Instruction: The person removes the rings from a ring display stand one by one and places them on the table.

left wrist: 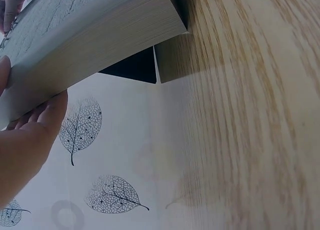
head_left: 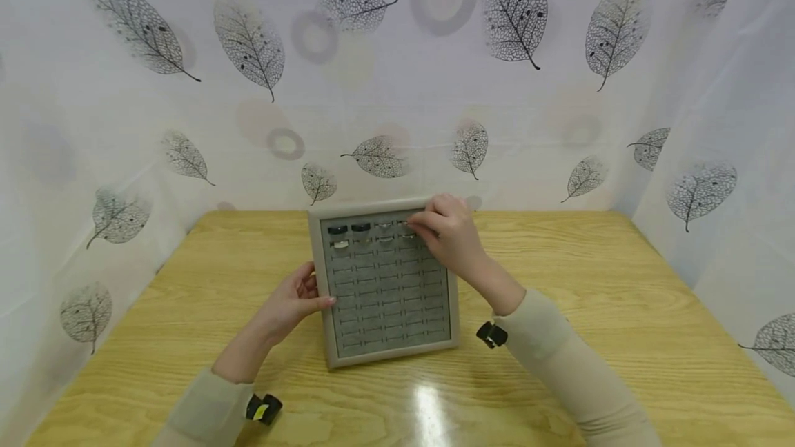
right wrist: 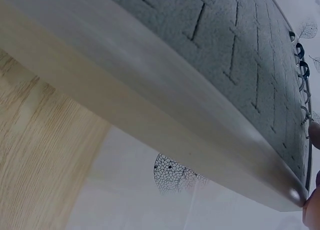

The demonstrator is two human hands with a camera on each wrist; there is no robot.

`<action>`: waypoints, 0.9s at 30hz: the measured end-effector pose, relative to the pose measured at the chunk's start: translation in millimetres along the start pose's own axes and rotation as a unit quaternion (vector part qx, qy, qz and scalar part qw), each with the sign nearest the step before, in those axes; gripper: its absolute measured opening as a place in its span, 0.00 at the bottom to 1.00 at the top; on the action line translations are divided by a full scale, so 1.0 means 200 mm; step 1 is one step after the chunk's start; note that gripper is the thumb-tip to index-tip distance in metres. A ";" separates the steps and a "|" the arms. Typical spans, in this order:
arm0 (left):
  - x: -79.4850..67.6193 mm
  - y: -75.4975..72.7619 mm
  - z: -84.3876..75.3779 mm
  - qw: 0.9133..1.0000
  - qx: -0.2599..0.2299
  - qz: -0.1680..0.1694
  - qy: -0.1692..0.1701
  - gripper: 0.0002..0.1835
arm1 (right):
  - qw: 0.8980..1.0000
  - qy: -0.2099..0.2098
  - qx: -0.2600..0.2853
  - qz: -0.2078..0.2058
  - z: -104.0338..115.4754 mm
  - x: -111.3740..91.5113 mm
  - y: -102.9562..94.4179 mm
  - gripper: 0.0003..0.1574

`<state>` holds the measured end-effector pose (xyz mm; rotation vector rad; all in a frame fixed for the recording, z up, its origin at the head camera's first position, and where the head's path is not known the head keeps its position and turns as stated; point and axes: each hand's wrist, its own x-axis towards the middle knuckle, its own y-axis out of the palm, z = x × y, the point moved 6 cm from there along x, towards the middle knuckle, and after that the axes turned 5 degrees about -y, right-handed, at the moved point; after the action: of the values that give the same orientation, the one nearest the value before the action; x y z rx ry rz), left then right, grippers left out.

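Note:
A ring display board [head_left: 389,281], a grey slotted pad in a pale frame, stands tilted back on the table. My left hand [head_left: 290,305] grips its left side, thumb over the front and fingers behind the frame [left wrist: 95,54]. At the top right, my right hand [head_left: 448,233] pinches a small silver ring [head_left: 405,227] at a slot of the top row, its fingertips partly covering it. Two black rings [head_left: 361,227] sit at the left of that row. Below them is a pale-faced ring [head_left: 341,245], with several thin silver rings [head_left: 386,239] to the right. The lower slots hold no rings.
The wooden table [head_left: 559,261] reaches back to a white leaf-patterned curtain [head_left: 397,88], which also hangs along both sides. Behind the board, a dark support [left wrist: 137,67] shows in the left wrist view. Each sleeve has a small black device [head_left: 263,408] at the cuff.

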<state>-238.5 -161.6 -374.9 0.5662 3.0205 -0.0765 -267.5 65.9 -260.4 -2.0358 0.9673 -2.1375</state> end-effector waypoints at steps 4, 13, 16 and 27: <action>0.00 0.00 0.00 1.000 0.004 -0.004 -0.001 0.37 | 1.000 0.007 0.013 -0.003 0.00 0.00 0.00 0.04; -0.01 0.00 0.00 1.000 0.008 -0.005 0.001 0.37 | 0.999 0.013 0.044 -0.009 -0.01 0.00 -0.02 0.06; -0.01 0.00 0.00 1.000 0.006 -0.005 0.003 0.37 | 0.998 0.011 0.055 -0.003 -0.01 0.00 -0.03 0.07; 0.00 0.00 0.01 1.000 0.014 -0.009 0.005 0.36 | 0.997 -0.006 0.076 0.018 -0.04 -0.06 -0.15 0.09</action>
<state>-239.0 -162.4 -375.9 0.5421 3.0394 -0.1166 -261.2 97.6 -256.4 -1.9452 0.8059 -2.1067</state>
